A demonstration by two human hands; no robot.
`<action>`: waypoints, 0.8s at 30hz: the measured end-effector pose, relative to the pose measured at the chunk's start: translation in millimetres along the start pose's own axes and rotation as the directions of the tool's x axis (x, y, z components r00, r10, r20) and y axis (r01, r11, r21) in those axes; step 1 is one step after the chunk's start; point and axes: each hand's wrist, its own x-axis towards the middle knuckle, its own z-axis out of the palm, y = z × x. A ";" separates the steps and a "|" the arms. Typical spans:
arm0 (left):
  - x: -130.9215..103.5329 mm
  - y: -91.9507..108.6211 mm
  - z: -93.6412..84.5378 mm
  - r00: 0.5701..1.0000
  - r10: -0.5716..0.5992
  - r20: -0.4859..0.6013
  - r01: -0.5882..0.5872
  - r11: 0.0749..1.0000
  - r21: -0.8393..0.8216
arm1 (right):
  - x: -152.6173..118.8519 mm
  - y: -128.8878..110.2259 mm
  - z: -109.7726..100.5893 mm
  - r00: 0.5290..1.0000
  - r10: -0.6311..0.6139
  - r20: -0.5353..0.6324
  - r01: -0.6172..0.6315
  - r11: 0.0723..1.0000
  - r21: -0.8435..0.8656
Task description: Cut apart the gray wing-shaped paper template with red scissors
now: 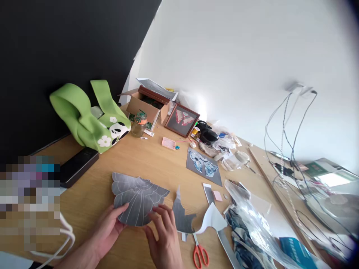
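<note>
Head view: left fingers [120, 212] grasp gray cutout [137, 200] at lower left; right fingers [163, 217] touch lower-right edge, grip unclear.

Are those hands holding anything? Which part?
Yes, a gray scalloped paper cutout: the left hand holds its lower-left edge; the right hand is at its lower-right edge.

A handicraft workspace occupies a light wood-grain tabletop [153, 158] below a plain white wall [238, 56]; whether home or studio cannot be told. Orange-handled metal scissors [201, 256], cut gray paper pieces [181, 216] and a scalloped, white-lined gray sheet [136, 198] mark the trade, as do a brown-framed red-and-white wing design [183, 119] and a blue-and-white wing design on gray backing [204, 166].
</note>
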 end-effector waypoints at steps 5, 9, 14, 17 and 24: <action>4.7 -1.0 -4.8 0.997 0.008 0.075 -0.009 1.000 0.006 | 14.2 36.5 -29.5 0.899 0.396 -0.185 -0.353 0.908 0.226; 3.8 1.0 -9.4 0.986 -0.025 0.162 0.025 1.000 -0.003 | 33.5 59.7 -48.6 0.765 0.643 0.029 -0.553 0.633 0.541; 3.5 -3.1 -13.0 0.978 -0.067 0.199 0.065 0.998 0.018 | 44.9 59.1 -52.4 0.709 0.607 0.359 -0.633 0.325 0.702; 5.7 -6.4 -15.9 0.978 -0.068 0.197 0.063 0.998 0.028 | 43.9 53.7 -47.9 0.667 0.606 0.433 -0.626 0.141 0.767; 4.1 -8.9 -21.0 0.947 -0.095 0.306 0.080 0.995 0.061 | 41.5 45.6 -42.8 0.582 0.636 0.508 -0.584 -0.108 0.804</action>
